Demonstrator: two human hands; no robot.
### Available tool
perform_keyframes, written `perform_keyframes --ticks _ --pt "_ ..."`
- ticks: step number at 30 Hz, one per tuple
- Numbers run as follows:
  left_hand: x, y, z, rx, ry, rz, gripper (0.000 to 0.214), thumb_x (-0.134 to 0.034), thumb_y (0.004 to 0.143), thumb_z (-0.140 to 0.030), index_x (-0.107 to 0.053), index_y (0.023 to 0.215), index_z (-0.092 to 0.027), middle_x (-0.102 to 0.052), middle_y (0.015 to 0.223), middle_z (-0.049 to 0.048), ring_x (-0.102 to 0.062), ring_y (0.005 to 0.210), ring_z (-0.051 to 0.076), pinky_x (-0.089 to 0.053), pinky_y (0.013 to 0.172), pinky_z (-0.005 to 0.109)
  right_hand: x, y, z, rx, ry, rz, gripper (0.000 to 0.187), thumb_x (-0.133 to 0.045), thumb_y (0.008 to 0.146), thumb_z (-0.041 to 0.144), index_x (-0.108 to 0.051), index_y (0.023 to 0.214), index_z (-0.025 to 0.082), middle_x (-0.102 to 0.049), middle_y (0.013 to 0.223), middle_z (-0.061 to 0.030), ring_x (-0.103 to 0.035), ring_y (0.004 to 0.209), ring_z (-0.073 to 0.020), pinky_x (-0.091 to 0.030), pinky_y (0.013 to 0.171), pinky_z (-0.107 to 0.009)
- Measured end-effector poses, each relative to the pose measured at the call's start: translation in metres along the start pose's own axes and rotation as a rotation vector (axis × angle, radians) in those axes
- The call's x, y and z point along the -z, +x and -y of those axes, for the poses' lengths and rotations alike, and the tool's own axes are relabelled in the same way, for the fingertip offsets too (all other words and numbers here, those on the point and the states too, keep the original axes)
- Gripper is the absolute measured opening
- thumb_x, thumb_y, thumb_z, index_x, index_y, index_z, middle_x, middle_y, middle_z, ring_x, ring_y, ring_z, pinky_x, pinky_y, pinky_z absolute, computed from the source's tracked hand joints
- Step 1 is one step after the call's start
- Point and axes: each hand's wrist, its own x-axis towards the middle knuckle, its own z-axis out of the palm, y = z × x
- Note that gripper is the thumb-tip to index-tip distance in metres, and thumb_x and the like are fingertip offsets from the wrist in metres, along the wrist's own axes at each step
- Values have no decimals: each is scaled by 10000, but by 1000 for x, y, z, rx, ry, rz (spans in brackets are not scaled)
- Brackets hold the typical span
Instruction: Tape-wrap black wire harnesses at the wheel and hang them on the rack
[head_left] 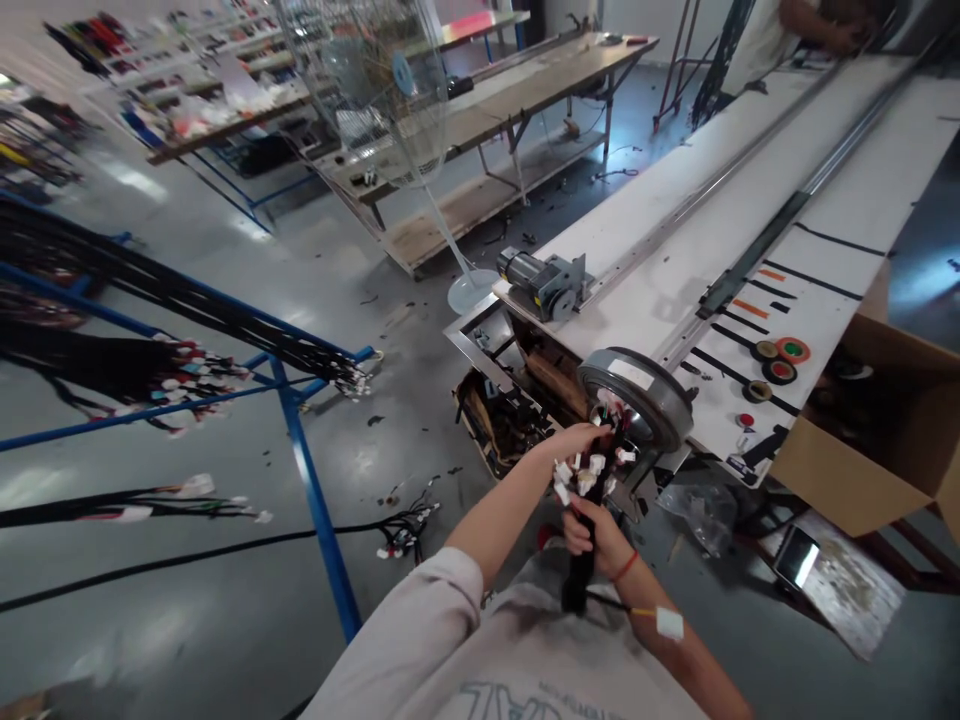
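I hold a black wire harness [583, 560] upright in front of my chest, its top end bristling with several small white connectors [587, 478]. My right hand [600, 535] is wrapped around the black bundle just below the connectors. My left hand [574, 442] reaches in from the left and pinches among the connector ends at the top. Right behind the harness sits a round grey metal wheel [637, 395] at the end of a long white work table [675, 290].
A blue metal rack [315, 490] draped with more black harnesses stands at left. Tape rolls [784, 360] lie on the white table. An open cardboard box [877, 440] sits at right. A standing fan [390, 90] and wooden benches are behind. Another person works at far top right.
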Motion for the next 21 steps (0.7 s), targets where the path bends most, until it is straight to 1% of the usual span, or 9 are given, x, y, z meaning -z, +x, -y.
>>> perform_keyframes --ticks 2,4,6,7,10,13,16,18,21 --pt "20 -3 -4 -4 -101 -13 529 -406 965 -552 -686 921 -105 -716 800 96 -665 790 204 -526 792 344 2 12 24 39 98 16 379 -737 761 569 -604 774 214 -220 403 130 -144 330 -62 -215 379 -232" --pt "41 -18 5 -34 -205 -127 560 -350 977 -572 -681 980 -120 -732 952 113 -665 906 198 -498 876 338 4 28 52 96 206 35 298 -718 806 483 -629 846 201 -214 422 137 -128 340 -52 -236 384 -202" --pt "54 -42 30 -54 -221 -263 590 -357 951 -636 -684 937 -145 -730 982 101 -652 944 190 -478 890 316 3 46 80 164 292 33 201 -647 874 397 -626 875 198 -202 439 138 -123 343 -48 -257 390 -173" --pt "56 -55 47 -40 -178 -276 622 -358 929 -682 -685 888 -155 -728 938 92 -646 925 191 -476 870 308 2 55 92 193 322 24 174 -602 905 369 -618 873 199 -192 443 137 -131 340 -48 -271 394 -164" --pt "47 -97 100 54 -15 -112 772 -315 812 -854 -668 752 -170 -652 674 54 -593 719 185 -468 714 294 -4 77 113 254 366 -41 179 -522 953 337 -584 845 209 -210 457 129 -210 336 -55 -337 408 -163" --pt "30 -130 128 -10 67 -146 809 -398 675 -939 -617 727 -161 -483 539 -19 -431 562 124 -356 562 246 -12 86 114 306 363 -186 168 -571 919 331 -552 793 220 -323 472 111 -347 369 -67 -416 435 -185" --pt "19 -147 129 -101 38 -251 738 -513 651 -903 -527 702 -166 -383 547 -67 -312 528 79 -248 511 225 -17 72 98 411 313 -286 140 -660 821 347 -582 795 233 -578 624 47 -581 567 -116 -540 587 -251" --pt "14 -151 123 -73 -3 -215 732 -500 648 -910 -484 684 -178 -333 531 -86 -260 502 66 -206 489 227 -18 53 85 421 243 -211 222 -719 731 408 -635 861 249 -705 879 -10 -674 831 -193 -575 773 -349" --pt "10 -156 114 -6 -40 -64 745 -508 611 -927 -470 673 -186 -294 501 -102 -228 479 59 -183 479 233 -17 23 75 359 131 -40 454 -796 603 524 -675 975 293 -697 1162 -38 -631 1106 -299 -526 936 -479"
